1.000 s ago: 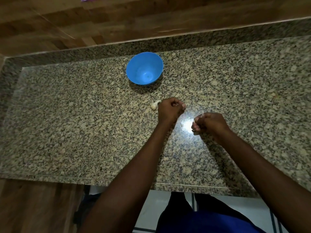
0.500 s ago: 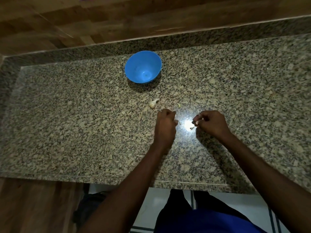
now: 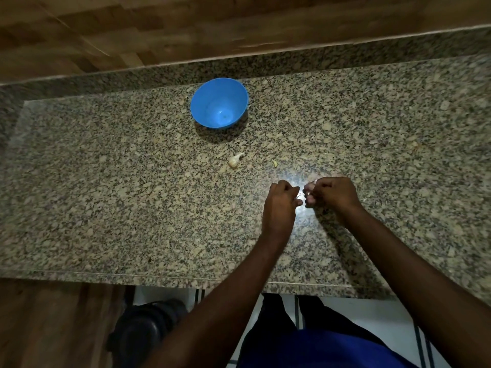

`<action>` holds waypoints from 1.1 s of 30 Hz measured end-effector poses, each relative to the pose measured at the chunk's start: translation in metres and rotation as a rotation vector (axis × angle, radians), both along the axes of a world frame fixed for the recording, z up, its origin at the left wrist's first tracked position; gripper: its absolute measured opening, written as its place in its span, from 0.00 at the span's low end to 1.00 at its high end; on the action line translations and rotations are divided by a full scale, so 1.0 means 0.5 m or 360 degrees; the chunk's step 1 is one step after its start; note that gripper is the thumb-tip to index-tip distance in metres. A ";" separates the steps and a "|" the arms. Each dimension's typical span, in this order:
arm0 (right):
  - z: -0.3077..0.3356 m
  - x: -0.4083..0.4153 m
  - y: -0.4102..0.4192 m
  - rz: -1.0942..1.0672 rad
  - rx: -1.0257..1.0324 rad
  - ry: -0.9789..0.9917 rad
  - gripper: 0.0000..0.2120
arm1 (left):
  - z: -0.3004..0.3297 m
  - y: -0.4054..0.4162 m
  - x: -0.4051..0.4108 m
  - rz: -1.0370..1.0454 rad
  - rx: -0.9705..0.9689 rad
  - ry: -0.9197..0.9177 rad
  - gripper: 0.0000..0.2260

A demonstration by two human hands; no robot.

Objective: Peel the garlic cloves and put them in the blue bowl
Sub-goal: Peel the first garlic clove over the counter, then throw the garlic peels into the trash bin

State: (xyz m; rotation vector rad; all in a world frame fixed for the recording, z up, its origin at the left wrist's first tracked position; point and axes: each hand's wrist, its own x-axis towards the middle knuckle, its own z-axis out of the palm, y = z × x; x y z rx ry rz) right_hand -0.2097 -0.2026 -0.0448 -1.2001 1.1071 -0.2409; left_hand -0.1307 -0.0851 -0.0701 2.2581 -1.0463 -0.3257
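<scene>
The blue bowl (image 3: 219, 102) stands upright at the back of the granite counter (image 3: 106, 208), with only a tiny pale speck inside. An unpeeled garlic clove (image 3: 235, 160) lies in front of it, and a small scrap of peel (image 3: 274, 163) rests to its right. My left hand (image 3: 281, 203) and my right hand (image 3: 332, 193) meet fingertip to fingertip over a bright glare on the counter. Between them they pinch a small pale garlic clove (image 3: 305, 194), mostly hidden by the curled fingers.
A wooden wall panel (image 3: 186, 30) runs behind the counter's raised granite back edge. Below the front edge I see white floor tiles, a dark round object (image 3: 146, 333) on the floor and my blue clothing (image 3: 332, 349).
My left hand has pulled back from near the lying clove and moved right to meet my right hand. Both hands now pinch the small clove together.
</scene>
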 end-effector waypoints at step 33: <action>0.115 0.157 0.567 0.0931 0.0343 -0.0198 0.06 | 0.165 0.664 0.022 0.1654 -0.1497 0.1772 0.05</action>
